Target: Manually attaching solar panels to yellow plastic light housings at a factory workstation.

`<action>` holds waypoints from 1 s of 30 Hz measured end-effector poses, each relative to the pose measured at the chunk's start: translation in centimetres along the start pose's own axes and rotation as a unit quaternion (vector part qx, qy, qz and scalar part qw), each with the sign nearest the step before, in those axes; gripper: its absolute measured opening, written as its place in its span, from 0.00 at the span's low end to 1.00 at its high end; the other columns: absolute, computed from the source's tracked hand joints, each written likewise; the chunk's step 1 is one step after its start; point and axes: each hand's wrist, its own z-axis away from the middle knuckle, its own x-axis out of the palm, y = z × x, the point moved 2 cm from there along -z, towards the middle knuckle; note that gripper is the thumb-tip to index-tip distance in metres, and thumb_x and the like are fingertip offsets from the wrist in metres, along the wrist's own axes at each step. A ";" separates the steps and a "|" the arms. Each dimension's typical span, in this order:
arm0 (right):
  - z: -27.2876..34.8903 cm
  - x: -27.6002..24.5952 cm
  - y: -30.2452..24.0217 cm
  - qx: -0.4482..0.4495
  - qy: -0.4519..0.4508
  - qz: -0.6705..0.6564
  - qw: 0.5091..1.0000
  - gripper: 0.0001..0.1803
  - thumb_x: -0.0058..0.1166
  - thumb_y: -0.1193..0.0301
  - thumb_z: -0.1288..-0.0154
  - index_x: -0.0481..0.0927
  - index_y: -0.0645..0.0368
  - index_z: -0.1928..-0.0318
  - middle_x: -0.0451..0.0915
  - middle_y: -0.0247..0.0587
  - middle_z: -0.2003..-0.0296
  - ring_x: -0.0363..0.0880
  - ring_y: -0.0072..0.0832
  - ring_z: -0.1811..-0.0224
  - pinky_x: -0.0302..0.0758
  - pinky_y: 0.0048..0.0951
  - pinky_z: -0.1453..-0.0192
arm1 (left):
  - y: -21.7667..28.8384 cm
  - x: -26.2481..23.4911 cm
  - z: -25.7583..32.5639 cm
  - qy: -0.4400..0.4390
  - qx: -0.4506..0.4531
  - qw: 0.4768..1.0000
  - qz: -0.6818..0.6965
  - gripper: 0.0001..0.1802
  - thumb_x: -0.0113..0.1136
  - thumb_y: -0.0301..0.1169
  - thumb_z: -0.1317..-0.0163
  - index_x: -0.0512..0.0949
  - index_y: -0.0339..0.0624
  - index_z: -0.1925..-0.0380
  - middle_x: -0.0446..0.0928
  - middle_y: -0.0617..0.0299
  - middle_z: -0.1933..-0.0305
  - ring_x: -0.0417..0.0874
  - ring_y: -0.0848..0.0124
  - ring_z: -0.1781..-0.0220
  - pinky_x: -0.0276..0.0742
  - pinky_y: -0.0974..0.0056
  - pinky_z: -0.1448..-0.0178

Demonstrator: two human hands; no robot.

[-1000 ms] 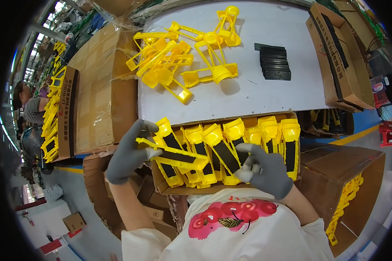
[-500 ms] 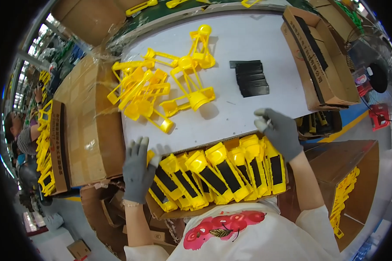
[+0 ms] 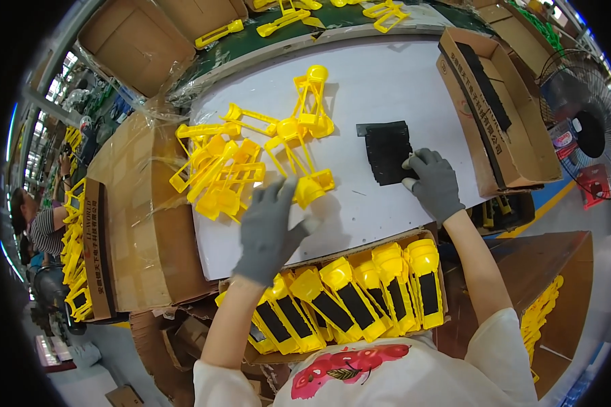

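Note:
My right hand [image 3: 433, 184], in a grey glove, is at the right edge of a stack of thin black strips [image 3: 388, 150], its thumb and fingers apart. My gloved left hand [image 3: 268, 230] hovers over the near part of the white tabletop, fingers spread and holding nothing. Just beyond its fingertips lies a yellow plastic frame with a rounded end [image 3: 312, 188]. More such frames lie in a tangled pile [image 3: 220, 166] to the left. Against my front, a cardboard box [image 3: 414, 237] holds a row of yellow frames with black strips [image 3: 353, 298] set in them.
An open carton [image 3: 523, 129] with black strips stands at the right end of the table. A big taped carton [image 3: 139, 210] borders the left. Loose yellow frames [image 3: 387, 13] lie on the green surface beyond. A fan [image 3: 584, 129] stands far right; another person [image 3: 41, 217] is at far left.
My left hand has moved up and right from the box's left end toward the loose frames. My right hand has risen from the box to the black stack. The view has shifted slightly.

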 end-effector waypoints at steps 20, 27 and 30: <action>5.1 -8.5 -14.3 0.051 -0.134 -0.423 0.895 0.10 0.60 0.70 0.40 0.77 0.63 0.61 0.81 0.37 0.72 0.77 0.16 0.73 0.74 0.21 0.67 | 3.6 -2.2 9.0 -0.050 -0.309 0.649 0.694 0.14 0.52 0.21 0.37 0.76 0.29 0.51 0.79 0.52 0.56 0.85 0.63 0.60 0.85 0.66 0.58; 5.9 -9.2 -15.4 0.000 -0.139 -0.244 0.960 0.13 0.59 0.61 0.38 0.75 0.57 0.65 0.81 0.41 0.74 0.81 0.37 0.75 0.75 0.31 0.72 | 4.8 -2.3 9.8 -0.092 -0.311 0.637 0.700 0.16 0.53 0.19 0.39 0.76 0.29 0.50 0.81 0.51 0.58 0.86 0.62 0.61 0.84 0.66 0.58; 6.6 -9.3 -16.1 -0.022 -0.125 -0.198 0.972 0.13 0.58 0.60 0.37 0.74 0.56 0.63 0.81 0.40 0.74 0.81 0.37 0.76 0.75 0.33 0.72 | 5.4 -2.4 10.2 -0.091 -0.313 0.628 0.707 0.15 0.53 0.20 0.38 0.76 0.28 0.50 0.81 0.51 0.58 0.86 0.64 0.62 0.84 0.68 0.60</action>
